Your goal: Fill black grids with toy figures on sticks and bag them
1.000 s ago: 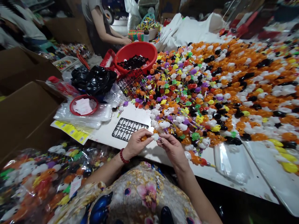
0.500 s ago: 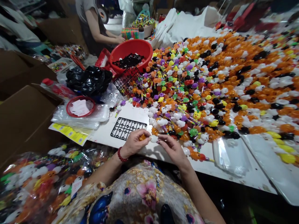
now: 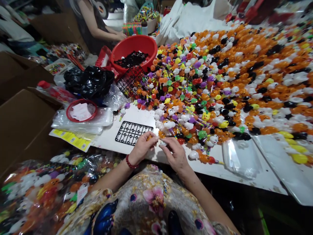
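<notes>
In front of my body both hands are close together at the table's front edge. My left hand (image 3: 143, 148), with a red bead bracelet on its wrist, is closed around a small orange plastic piece (image 3: 149, 138), mostly hidden by the fingers. My right hand (image 3: 176, 155) pinches a small white plastic piece (image 3: 162, 143) between thumb and fingertips, close to the left fingertips. Whether the two pieces touch, I cannot tell. Just left of my hands a black plastic grid (image 3: 116, 141) lies flat. To the right of my right hand lies a white, orange and red figure stick (image 3: 204, 157).
Colourful plastic figures (image 3: 202, 116) are heaped across the table's right side. Behind the grid stand a red basin (image 3: 153, 49) and a small red basket (image 3: 96, 112). Clear plastic bags (image 3: 241, 160) lie at right. A co-worker (image 3: 91, 26) works at the back left.
My right hand has moved left, closer to the left hand, and the white piece is now more covered by fingers. The view has shifted slightly.
</notes>
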`<state>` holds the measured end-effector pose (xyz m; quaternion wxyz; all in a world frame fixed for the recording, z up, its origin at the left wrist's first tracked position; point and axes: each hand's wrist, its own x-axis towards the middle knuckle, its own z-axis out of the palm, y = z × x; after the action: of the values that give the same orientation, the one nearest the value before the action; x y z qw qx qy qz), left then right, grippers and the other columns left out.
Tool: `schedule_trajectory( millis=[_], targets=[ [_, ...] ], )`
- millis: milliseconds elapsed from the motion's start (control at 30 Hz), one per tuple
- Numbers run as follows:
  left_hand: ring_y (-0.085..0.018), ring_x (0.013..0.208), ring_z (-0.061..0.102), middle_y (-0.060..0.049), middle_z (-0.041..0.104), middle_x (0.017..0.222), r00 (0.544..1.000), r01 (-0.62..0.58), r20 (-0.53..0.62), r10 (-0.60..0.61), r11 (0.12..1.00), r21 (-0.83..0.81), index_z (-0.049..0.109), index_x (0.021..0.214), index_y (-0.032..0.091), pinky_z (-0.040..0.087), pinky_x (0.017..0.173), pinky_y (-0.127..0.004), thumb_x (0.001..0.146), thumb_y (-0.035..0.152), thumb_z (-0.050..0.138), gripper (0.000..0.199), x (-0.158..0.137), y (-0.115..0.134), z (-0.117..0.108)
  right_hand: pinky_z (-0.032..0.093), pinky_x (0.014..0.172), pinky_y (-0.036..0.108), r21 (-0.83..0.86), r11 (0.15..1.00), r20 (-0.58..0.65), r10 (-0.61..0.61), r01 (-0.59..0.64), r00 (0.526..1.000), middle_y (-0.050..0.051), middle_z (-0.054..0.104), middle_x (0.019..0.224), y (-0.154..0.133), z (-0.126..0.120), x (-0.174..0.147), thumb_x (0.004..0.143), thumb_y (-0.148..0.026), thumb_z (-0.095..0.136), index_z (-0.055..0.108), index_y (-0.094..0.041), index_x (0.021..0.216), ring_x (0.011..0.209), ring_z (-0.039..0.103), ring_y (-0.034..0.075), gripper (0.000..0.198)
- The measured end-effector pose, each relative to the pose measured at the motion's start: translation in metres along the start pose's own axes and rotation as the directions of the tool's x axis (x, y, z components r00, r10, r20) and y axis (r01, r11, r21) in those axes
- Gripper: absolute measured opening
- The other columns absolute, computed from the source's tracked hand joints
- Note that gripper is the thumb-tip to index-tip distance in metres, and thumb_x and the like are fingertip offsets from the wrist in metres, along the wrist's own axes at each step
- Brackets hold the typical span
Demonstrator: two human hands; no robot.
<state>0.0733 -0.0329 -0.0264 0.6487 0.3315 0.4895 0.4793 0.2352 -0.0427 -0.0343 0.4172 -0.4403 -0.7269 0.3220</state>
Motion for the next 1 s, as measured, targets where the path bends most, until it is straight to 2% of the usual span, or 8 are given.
schedule_trajectory(
  millis=[100,167,267,367,500,833,900,1000],
  targets=[
    [-0.010,0.065,0.055,0.002,0.059,0.072,0.996,0.066,-0.032,-0.080,0.951,-0.302,0.055,0.073,0.018,0.047,0.059,-0.022,0.071,0.039,0.077,0.031,0.005,0.000,0.002,0.053,0.075,0.031,0.031,0.998,0.031,0.053,-0.054,0.998,0.005,0.065,0.089,-0.001,-0.003,0.000,0.092,-0.031,0.058,0.068,-0.023,0.102,0.081,0.062,0.017,0.016],
    [-0.012,0.073,0.059,0.000,0.061,0.078,0.988,0.133,-0.015,-0.154,0.894,-0.427,0.056,0.076,0.018,0.050,0.068,-0.024,0.071,0.027,0.076,0.022,0.007,0.000,0.003,0.053,0.080,0.031,0.068,0.995,0.056,0.065,-0.069,0.996,0.007,0.065,0.097,-0.002,-0.005,0.001,0.093,-0.029,0.057,0.068,-0.024,0.107,0.090,0.063,0.018,0.019],
    [-0.012,0.075,0.060,-0.001,0.063,0.081,0.979,0.183,0.009,-0.206,0.852,-0.491,0.059,0.081,0.017,0.049,0.067,-0.024,0.072,0.020,0.074,0.018,0.007,-0.003,0.004,0.052,0.089,0.033,0.111,0.991,0.096,0.059,-0.070,0.994,0.008,0.064,0.111,-0.003,-0.004,0.000,0.093,-0.025,0.054,0.065,-0.025,0.117,0.106,0.062,0.019,0.027],
    [-0.013,0.077,0.062,-0.002,0.064,0.082,0.984,0.157,0.013,-0.176,0.840,-0.520,0.059,0.078,0.016,0.049,0.069,-0.024,0.075,0.026,0.076,0.020,0.006,-0.007,0.005,0.053,0.085,0.032,0.119,0.988,0.107,0.084,-0.097,0.991,0.008,0.066,0.110,-0.003,-0.002,-0.003,0.093,-0.024,0.054,0.063,-0.023,0.117,0.098,0.064,0.018,0.026],
    [-0.015,0.081,0.065,-0.003,0.067,0.082,0.989,0.134,0.010,-0.150,0.847,-0.515,0.059,0.078,0.015,0.050,0.075,-0.027,0.078,0.033,0.076,0.025,0.006,-0.009,0.008,0.055,0.074,0.030,0.097,0.987,0.068,0.125,-0.131,0.990,0.006,0.068,0.099,-0.002,0.000,-0.005,0.091,-0.026,0.057,0.063,-0.022,0.104,0.081,0.064,0.016,0.015],
    [-0.017,0.089,0.065,-0.001,0.065,0.084,0.999,0.010,-0.042,-0.027,0.933,-0.361,0.058,0.083,0.017,0.049,0.089,-0.032,0.076,0.046,0.076,0.034,0.002,-0.016,0.016,0.055,0.082,0.033,0.071,0.996,0.012,0.044,-0.045,0.999,0.007,0.069,0.102,0.001,-0.003,-0.005,0.091,-0.022,0.056,0.066,-0.023,0.101,0.096,0.066,0.019,0.014],
    [-0.017,0.091,0.066,-0.001,0.065,0.086,1.000,-0.004,-0.031,-0.006,0.951,-0.308,0.056,0.086,0.019,0.049,0.090,-0.032,0.076,0.050,0.074,0.037,0.001,-0.017,0.017,0.055,0.083,0.033,0.068,0.996,0.008,0.058,-0.059,0.998,0.007,0.070,0.104,0.000,-0.002,-0.006,0.090,-0.021,0.055,0.065,-0.022,0.101,0.097,0.066,0.019,0.015],
    [-0.018,0.092,0.066,-0.001,0.065,0.089,1.000,-0.019,-0.005,0.019,0.972,-0.233,0.052,0.090,0.022,0.049,0.091,-0.033,0.078,0.056,0.069,0.040,-0.001,-0.018,0.018,0.055,0.072,0.029,0.095,0.985,0.008,0.143,-0.143,0.990,0.007,0.070,0.098,0.001,-0.001,-0.008,0.089,-0.022,0.055,0.063,-0.021,0.101,0.085,0.067,0.017,0.015]
  ],
)
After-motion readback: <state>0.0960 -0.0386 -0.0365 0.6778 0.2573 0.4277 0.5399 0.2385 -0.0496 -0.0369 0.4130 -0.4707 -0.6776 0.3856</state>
